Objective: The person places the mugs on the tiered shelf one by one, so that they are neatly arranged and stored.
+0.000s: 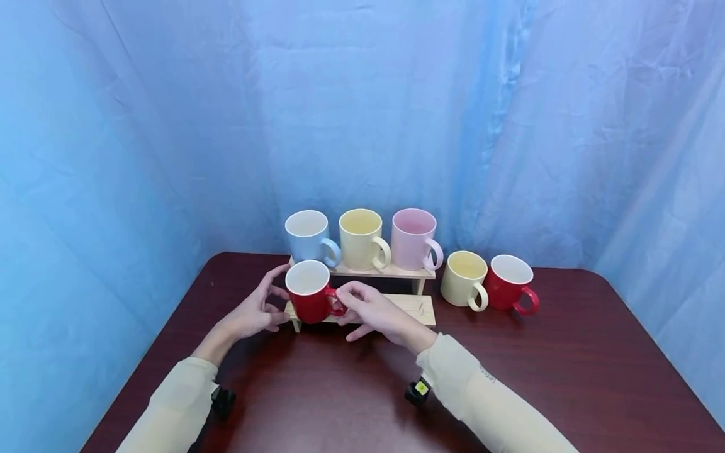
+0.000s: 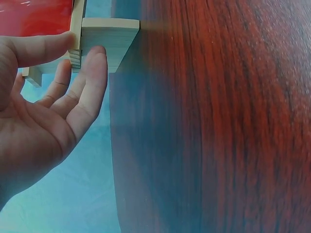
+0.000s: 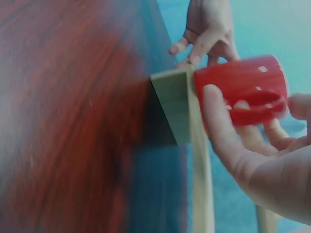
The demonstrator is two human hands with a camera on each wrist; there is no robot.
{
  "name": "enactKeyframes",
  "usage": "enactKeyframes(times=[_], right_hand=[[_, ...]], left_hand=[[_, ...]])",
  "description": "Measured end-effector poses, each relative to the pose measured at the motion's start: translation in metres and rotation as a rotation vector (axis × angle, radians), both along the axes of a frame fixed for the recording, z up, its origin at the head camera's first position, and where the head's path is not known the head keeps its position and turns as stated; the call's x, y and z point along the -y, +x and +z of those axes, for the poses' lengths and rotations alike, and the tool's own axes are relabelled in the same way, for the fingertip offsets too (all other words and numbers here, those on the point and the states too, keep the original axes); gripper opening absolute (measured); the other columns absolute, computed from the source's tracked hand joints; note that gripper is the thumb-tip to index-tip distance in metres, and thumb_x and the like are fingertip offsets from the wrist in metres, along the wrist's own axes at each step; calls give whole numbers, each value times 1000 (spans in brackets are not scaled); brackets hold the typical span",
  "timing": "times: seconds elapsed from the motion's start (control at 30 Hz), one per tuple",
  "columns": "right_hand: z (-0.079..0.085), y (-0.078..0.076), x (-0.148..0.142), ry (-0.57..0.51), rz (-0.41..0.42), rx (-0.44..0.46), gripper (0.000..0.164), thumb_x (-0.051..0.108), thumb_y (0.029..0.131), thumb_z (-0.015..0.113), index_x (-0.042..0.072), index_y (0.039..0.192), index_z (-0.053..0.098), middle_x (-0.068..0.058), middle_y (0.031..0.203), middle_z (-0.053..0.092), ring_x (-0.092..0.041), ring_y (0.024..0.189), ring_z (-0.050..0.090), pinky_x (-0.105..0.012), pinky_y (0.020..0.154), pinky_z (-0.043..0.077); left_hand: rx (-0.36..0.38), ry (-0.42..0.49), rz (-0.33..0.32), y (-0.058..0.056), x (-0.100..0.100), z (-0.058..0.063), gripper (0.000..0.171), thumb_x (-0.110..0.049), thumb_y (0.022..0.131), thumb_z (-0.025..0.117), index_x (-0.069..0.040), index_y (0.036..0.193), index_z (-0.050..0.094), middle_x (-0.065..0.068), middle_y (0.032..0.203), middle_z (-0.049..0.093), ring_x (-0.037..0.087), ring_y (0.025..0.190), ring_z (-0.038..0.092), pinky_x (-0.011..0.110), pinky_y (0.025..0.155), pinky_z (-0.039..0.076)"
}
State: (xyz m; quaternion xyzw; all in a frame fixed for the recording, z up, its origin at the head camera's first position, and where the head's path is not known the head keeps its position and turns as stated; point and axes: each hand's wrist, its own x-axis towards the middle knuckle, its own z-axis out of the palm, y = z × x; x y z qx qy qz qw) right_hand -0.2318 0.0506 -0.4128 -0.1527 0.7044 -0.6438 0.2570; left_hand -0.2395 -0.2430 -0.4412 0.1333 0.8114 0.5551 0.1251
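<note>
A red mug (image 1: pixel 308 306) with a white inside stands upright at the left end of the lower board of a two-tier wooden rack (image 1: pixel 416 306), its handle to the right. My right hand (image 1: pixel 374 313) pinches that handle between thumb and fingers; in the right wrist view, fingertips show behind the handle on the red mug (image 3: pixel 238 80). My left hand (image 1: pixel 257 311) is at the mug's left side with its fingers spread and slightly bent. In the left wrist view, the left thumb (image 2: pixel 46 48) reaches the edge of the rack's board (image 2: pixel 109 23), below the mug's red wall.
On the upper board stand a light blue mug (image 1: pixel 306 242), a yellow mug (image 1: pixel 358 248) and a pink mug (image 1: pixel 409 248), handles to the right. Right of the rack, a second yellow mug (image 1: pixel 457 286) and another red mug (image 1: pixel 501 289) stand on the dark wooden table (image 1: pixel 566 358). Blue curtains (image 1: pixel 362 113) hang behind.
</note>
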Motion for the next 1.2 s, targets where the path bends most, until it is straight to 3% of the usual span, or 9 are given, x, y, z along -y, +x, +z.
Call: enactKeyframes(times=[0.2,0.33,0.47,0.67,0.77,0.9,1.0,1.07,1.2], right_hand=[[19,9,-49,66,-42,-138,37,34,105,55,4,127,50,-23,128,58,-42,108,65,-47,77,61],[30,16,-102,95,-88,-246,33,28,105,56,4,127,50,-25,124,60,-48,107,63,-52,81,59],[34,21,-164,106,-218,-368,30,22,105,58,2,126,51,-17,113,64,-35,98,69,-51,80,60],[26,26,-247,66,-446,-499,22,10,104,58,9,125,53,-2,111,63,-11,89,70,-32,71,61],[13,28,-275,197,-537,-521,32,14,103,60,7,131,47,-8,120,57,-2,91,65,-24,70,59],[-7,29,-298,392,-553,-447,63,26,103,61,-4,147,28,-28,140,41,-1,101,54,-24,75,58],[-18,26,-308,352,-516,-292,78,32,104,58,-5,154,11,-35,151,26,-1,106,51,-34,81,60],[-22,22,-312,285,-503,-202,82,34,104,57,-4,156,5,-32,152,25,2,105,53,-40,85,59],[-29,17,-316,181,-494,-101,72,34,104,57,0,154,16,-8,135,52,1,105,60,-44,87,58]], left_hand=[[2,-4,4,2,1,2,98,6,87,68,-33,159,13,28,127,45,48,87,67,58,73,59],[-1,-11,12,2,2,5,99,6,87,68,-32,160,12,26,127,45,47,87,67,58,72,59],[2,-1,4,2,2,4,99,5,87,68,-32,160,13,26,127,45,47,86,67,59,72,59],[10,7,0,2,1,2,98,5,87,68,-33,159,13,26,127,44,47,86,68,59,73,59],[11,8,6,2,1,2,98,6,87,68,-33,159,13,27,127,44,46,86,68,58,72,59],[22,10,5,3,1,2,98,7,87,66,-33,159,13,27,128,43,47,85,68,58,72,59],[31,11,3,3,0,2,98,8,87,65,-33,159,12,28,128,42,47,85,68,59,74,58],[30,17,3,3,0,2,99,9,86,65,-33,159,12,28,128,42,47,86,68,60,76,58],[28,24,6,2,-1,1,99,9,86,65,-33,159,12,27,128,42,47,87,69,60,78,57]])
